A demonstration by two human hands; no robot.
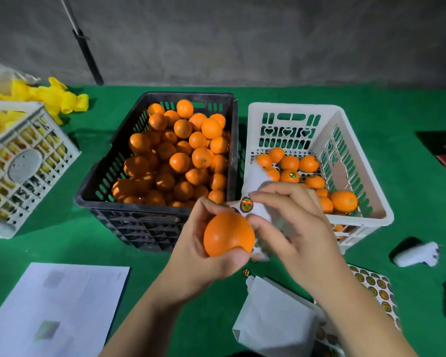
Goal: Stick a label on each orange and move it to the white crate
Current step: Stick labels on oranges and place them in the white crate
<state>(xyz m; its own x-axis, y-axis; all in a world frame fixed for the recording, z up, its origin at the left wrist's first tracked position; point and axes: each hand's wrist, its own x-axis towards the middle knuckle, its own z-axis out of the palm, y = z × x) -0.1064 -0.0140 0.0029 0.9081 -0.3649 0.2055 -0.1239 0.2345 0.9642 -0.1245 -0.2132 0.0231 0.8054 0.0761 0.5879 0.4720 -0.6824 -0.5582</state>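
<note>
Carefully now — steady the orange (228,234), cupped in left hand (201,253); peel the holographic label (246,204) off backing strip (255,194), pinched by right hand (289,222) — press flat beside left thumb.

Two bare forearms come up from the lower edge of the view, with no sleeve, watch or bracelet showing on either. The left hand (204,243) and the right hand (291,220) wear no gloves and no rings. The fingernails that show are short and unpainted. Nothing of the body above the forearms is in view.
</note>
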